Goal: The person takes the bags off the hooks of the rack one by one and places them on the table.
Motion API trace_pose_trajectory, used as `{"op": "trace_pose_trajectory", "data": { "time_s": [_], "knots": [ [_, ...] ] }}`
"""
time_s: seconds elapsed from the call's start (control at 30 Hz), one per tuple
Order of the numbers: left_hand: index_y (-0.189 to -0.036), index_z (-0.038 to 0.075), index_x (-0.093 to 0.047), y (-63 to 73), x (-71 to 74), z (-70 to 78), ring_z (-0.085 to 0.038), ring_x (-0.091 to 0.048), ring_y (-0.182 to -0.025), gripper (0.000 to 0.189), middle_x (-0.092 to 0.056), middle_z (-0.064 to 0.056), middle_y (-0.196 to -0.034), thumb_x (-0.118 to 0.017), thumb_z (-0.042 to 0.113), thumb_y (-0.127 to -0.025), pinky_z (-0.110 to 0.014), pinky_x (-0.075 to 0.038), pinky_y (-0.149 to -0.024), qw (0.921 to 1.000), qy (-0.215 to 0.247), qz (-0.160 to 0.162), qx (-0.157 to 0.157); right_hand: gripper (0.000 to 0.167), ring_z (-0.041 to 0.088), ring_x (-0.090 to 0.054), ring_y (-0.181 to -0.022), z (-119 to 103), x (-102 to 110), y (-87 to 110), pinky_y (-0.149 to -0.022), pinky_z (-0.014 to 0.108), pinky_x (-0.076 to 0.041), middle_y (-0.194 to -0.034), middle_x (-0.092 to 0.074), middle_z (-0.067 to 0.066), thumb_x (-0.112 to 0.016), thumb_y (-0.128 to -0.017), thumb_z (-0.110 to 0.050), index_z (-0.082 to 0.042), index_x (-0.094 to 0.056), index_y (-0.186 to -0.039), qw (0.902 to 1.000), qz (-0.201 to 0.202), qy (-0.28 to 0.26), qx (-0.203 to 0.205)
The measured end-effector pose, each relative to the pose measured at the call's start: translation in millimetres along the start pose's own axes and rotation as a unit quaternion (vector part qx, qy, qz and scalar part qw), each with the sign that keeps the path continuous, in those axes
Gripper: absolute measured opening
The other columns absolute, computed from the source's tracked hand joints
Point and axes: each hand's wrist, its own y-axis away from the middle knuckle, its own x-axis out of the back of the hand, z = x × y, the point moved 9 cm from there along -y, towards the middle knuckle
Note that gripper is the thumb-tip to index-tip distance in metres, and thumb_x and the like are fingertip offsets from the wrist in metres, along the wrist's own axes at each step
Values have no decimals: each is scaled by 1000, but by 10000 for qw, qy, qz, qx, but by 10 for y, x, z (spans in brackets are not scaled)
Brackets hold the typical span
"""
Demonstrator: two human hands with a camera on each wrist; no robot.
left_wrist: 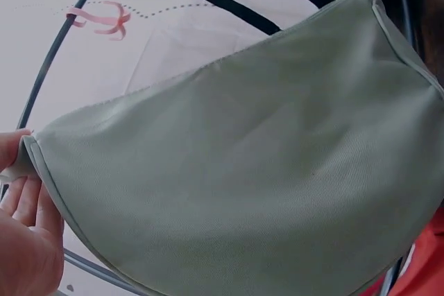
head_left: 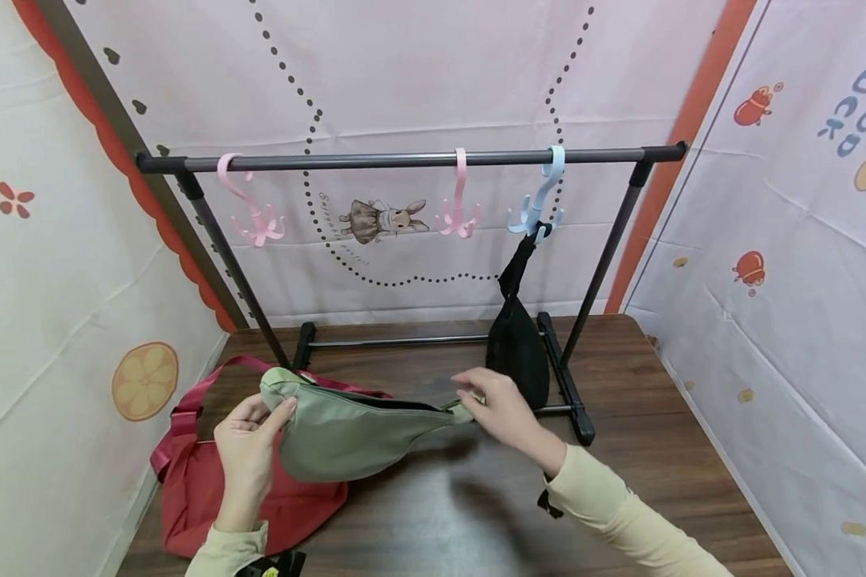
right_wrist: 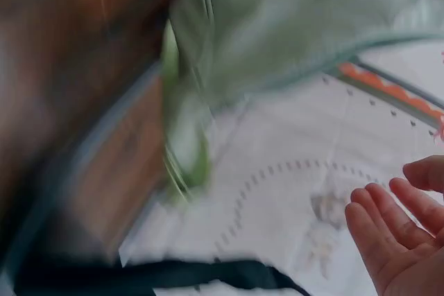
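Observation:
A sage-green waist bag [head_left: 361, 437] is held up over the table, its dark zip opening along the top edge. My left hand [head_left: 248, 441] pinches its left end between thumb and fingers; the left wrist view shows the bag's broad face [left_wrist: 243, 157] with that hand [left_wrist: 31, 227] at its corner. Close by the bag's narrow right end is my right hand [head_left: 501, 405]. In the right wrist view this hand [right_wrist: 406, 230] has loosely bent fingers with nothing between them, apart from the green bag [right_wrist: 298, 25].
A red bag [head_left: 299, 513] with a strap lies on the wooden table [head_left: 657, 465] at left. Behind stands a black rack [head_left: 375, 162] bearing two pink hooks [head_left: 458, 196] and a blue hook [head_left: 544, 192]. From the blue one hangs a black bag [head_left: 515, 344], beside my right hand.

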Motion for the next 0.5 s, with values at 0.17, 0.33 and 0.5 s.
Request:
{"op": "trace_pose_trajectory", "data": {
  "time_s": [0.17,0.33,0.5],
  "knots": [
    [-77,-4,-65,-27,7,83,-9,-61,-59,12,-68,-3,-69,-66,-15,-72,-18,-49,-53,9996,76,255,-68,23,16,-61,-90,33,-252,199,-72,27,-52,-104,-63,7,-62,-84,-7,-3,-64,-107,9986,-240,-432,-161],
    [-77,-6,-66,-46,40,129,-10,-61,-60,9,-68,-5,-68,-68,-13,-71,-19,-49,-54,9981,165,588,-77,28,16,-60,-92,119,-375,301,-72,29,-52,-105,-62,4,-66,-81,-9,-4,-63,-109,9992,-10,-292,-262],
    [-79,-9,-66,-61,62,195,-11,-62,-61,12,-68,-8,-69,-67,-16,-70,-19,-51,-56,9951,577,774,-224,24,17,-62,-84,248,-571,449,-69,31,-52,-95,-64,6,-68,-78,-6,-6,-64,-102,9941,36,-840,-683]
  ]
}}
